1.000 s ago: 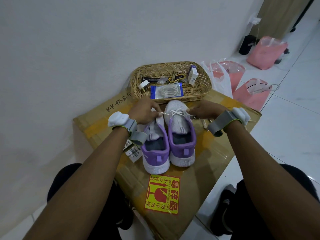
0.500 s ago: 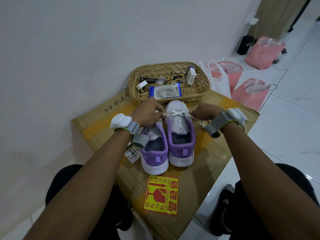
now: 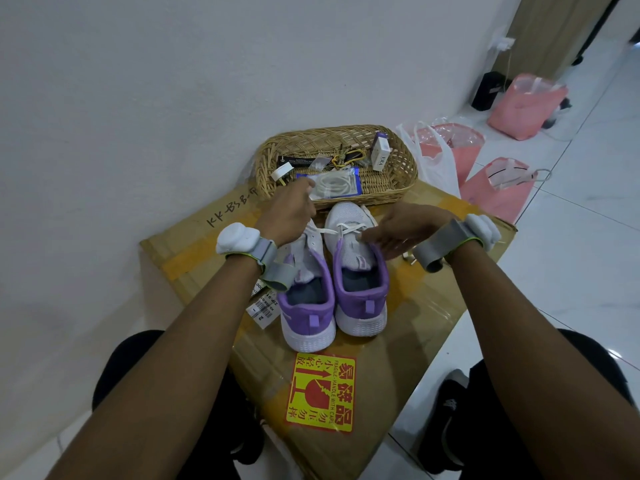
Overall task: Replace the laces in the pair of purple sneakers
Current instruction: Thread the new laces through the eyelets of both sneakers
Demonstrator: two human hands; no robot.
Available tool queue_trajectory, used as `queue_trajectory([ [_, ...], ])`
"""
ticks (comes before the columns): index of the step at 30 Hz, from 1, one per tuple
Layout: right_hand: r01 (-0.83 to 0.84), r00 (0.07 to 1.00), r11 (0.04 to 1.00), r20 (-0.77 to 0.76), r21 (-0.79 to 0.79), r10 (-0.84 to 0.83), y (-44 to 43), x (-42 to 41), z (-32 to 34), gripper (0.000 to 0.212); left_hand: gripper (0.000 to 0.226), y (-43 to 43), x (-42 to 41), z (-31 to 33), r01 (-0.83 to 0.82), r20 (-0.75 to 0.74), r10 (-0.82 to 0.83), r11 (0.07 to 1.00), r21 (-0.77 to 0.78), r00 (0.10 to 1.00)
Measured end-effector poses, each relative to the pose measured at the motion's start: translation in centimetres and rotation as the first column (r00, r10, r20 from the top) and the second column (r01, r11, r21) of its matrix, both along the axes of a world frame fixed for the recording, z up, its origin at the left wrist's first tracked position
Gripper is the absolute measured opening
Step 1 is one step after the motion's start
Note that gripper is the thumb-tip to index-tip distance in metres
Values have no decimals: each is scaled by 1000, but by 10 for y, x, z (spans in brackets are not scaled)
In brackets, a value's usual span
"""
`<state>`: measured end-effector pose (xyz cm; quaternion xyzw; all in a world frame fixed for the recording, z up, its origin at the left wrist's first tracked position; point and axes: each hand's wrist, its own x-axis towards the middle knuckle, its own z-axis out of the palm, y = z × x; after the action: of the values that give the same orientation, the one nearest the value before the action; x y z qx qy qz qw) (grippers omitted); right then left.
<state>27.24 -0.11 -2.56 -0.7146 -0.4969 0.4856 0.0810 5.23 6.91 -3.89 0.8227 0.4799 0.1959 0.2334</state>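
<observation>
Seen from above, a pair of purple sneakers stands side by side on a cardboard box (image 3: 415, 323), heels near the viewer and toes pointing far. The right sneaker (image 3: 360, 289) has a white lace (image 3: 341, 231) crossed over its tongue. On the left sneaker (image 3: 306, 306) only a short bit of lace shows beside the wrist.

Just beyond the toes sits a wicker basket (image 3: 407, 164). A clear packet of laces (image 3: 337, 184) with blue edges lies along its near wall, long axis running left to right.

The left hand (image 3: 289, 216) reaches far over the left sneaker, its fingertips at the packet's left end. Whether they pinch it or only touch it cannot be told. The right hand (image 3: 398, 230) is relaxed, its straight fingers resting against the right sneaker's side, gripping nothing.

The packet lies directly ahead of the left hand, which is the nearer one. Drawing the packet out likely means pulling it by that left end, toward the viewer, over the basket's low rim.
</observation>
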Motion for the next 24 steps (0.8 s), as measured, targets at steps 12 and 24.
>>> queue_trajectory([
  [12, 152, 975, 988, -169, 29, -145, -7, 8, -2, 28, 45, -36, 38, -13, 263, 87, -265, 964, 26, 960],
  [24, 301, 893, 954, -349, -3, -283, -12, 6, -6, 26, 26, -39, 55, -17, 392, -76, -396, 918, -64, 915],
])
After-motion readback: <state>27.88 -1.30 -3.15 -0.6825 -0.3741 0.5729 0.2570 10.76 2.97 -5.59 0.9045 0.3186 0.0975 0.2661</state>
